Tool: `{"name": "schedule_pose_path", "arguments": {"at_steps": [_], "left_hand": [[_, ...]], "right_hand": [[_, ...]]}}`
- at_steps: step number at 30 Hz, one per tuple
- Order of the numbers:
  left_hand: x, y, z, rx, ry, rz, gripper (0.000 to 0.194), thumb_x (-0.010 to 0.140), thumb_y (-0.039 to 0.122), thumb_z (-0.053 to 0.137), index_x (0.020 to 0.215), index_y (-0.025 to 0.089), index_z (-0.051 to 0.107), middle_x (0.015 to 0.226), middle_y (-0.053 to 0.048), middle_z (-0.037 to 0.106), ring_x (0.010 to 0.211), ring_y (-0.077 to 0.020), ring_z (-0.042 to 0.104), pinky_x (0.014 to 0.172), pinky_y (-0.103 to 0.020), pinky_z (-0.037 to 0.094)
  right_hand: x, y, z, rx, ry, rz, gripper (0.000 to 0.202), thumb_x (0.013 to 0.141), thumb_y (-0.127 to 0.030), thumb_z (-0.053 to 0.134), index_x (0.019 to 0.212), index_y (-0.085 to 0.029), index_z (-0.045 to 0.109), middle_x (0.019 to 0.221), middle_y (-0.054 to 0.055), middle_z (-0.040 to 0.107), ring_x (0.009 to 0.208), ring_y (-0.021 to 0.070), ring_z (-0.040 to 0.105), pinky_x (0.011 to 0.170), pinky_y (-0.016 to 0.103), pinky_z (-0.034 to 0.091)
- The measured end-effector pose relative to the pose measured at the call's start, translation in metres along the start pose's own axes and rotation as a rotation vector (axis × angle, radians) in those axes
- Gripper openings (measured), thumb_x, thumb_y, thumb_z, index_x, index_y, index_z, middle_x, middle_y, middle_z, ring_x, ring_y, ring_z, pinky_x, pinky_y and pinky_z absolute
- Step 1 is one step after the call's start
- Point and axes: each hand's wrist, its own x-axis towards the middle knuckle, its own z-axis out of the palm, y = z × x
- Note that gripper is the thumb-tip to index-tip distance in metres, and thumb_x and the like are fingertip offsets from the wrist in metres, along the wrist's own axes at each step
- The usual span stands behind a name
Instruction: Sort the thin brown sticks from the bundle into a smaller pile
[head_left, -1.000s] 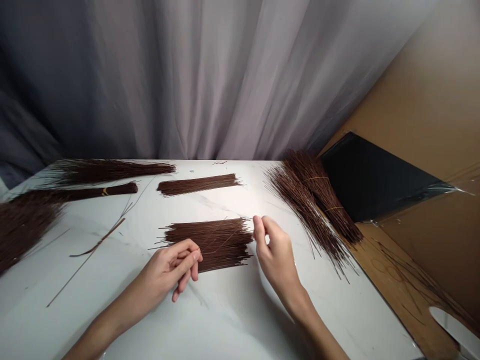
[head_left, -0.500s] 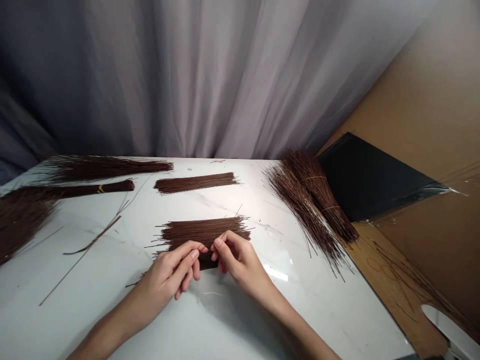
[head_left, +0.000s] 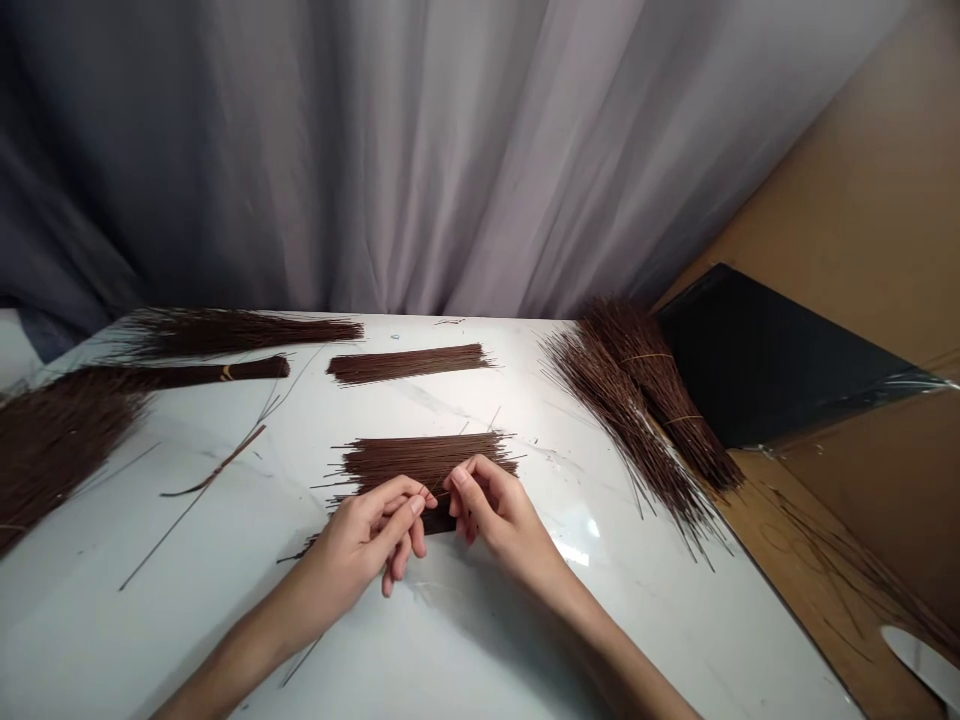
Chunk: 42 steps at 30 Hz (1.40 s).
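Just above the near edge of a flat bundle of thin brown sticks, both my hands meet with fingertips close together. My left hand pinches thumb against forefinger, its other fingers loosely curled. My right hand makes a similar pinch close beside it. A very thin brown stick shows below my left forearm and seems to run up to the pinched fingers; my arm and hand hide much of it. The hands cover the bundle's near part.
A smaller stick bundle lies behind. Long tied bundles rest at left and right, with loose sticks on the left. The white table ends at a grey curtain and a brown panel.
The whole view has shifted, so things appear slightly farther right. The thin stick's end now shows below my left forearm. Both hands keep nearly the same pinch above the bundle.
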Motion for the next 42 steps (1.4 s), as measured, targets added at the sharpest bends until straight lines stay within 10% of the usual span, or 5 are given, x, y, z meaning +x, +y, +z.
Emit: {"name": "schedule_pose_path", "arguments": {"at_steps": [6, 20, 26, 34, 42], "left_hand": [[0.004, 0.017, -0.003, -0.155, 0.099, 0.075, 0.025, 0.103, 0.044, 0.055, 0.102, 0.021, 0.064, 0.09, -0.003, 0.076, 0.089, -0.0175, 0.07, 0.088, -0.028, 0.053], [0.003, 0.01, 0.0, -0.02, 0.321, 0.19, 0.018, 0.1, 0.042, 0.058, 0.102, 0.025, 0.063, 0.109, -0.003, 0.068, 0.106, -0.0214, 0.065, 0.094, -0.033, 0.053], [0.004, -0.004, -0.011, 0.738, 0.236, 0.386, 0.015, 0.103, 0.029, 0.05, 0.105, 0.028, 0.064, 0.139, -0.004, 0.054, 0.13, -0.0281, 0.047, 0.101, -0.044, 0.048], [0.006, -0.018, -0.014, 1.049, 0.185, 0.488, 0.009, 0.101, 0.024, 0.054, 0.094, 0.024, 0.06, 0.14, -0.007, 0.052, 0.134, -0.0327, 0.042, 0.092, -0.046, 0.054], [0.007, -0.019, -0.012, 1.086, 0.205, 0.609, 0.019, 0.103, 0.016, 0.047, 0.093, 0.021, 0.062, 0.135, -0.008, 0.058, 0.131, -0.0299, 0.048, 0.097, -0.044, 0.053]], "right_hand": [[-0.007, -0.004, 0.007, -0.039, -0.081, -0.024, 0.037, 0.102, -0.056, 0.05, 0.11, -0.02, 0.057, 0.085, 0.001, 0.063, 0.068, 0.0127, 0.057, 0.061, 0.026, 0.046], [-0.015, -0.021, 0.021, -0.066, -0.172, -0.036, 0.036, 0.103, -0.056, 0.045, 0.096, -0.025, 0.061, 0.075, 0.002, 0.063, 0.065, 0.0187, 0.057, 0.063, 0.034, 0.05], [-0.001, -0.017, -0.062, -0.734, 0.323, -0.383, 0.022, 0.102, -0.046, 0.05, 0.101, -0.033, 0.068, 0.087, 0.006, 0.071, 0.08, 0.0277, 0.065, 0.079, 0.045, 0.051], [-0.016, 0.006, -0.205, -1.161, 0.991, -0.526, 0.035, 0.102, -0.042, 0.048, 0.098, -0.018, 0.074, 0.087, 0.011, 0.072, 0.083, 0.0277, 0.063, 0.083, 0.043, 0.042], [-0.022, 0.037, -0.23, -1.305, 0.953, -0.433, 0.036, 0.096, -0.041, 0.051, 0.098, -0.017, 0.077, 0.084, 0.01, 0.063, 0.081, 0.0258, 0.055, 0.08, 0.041, 0.045]]}}
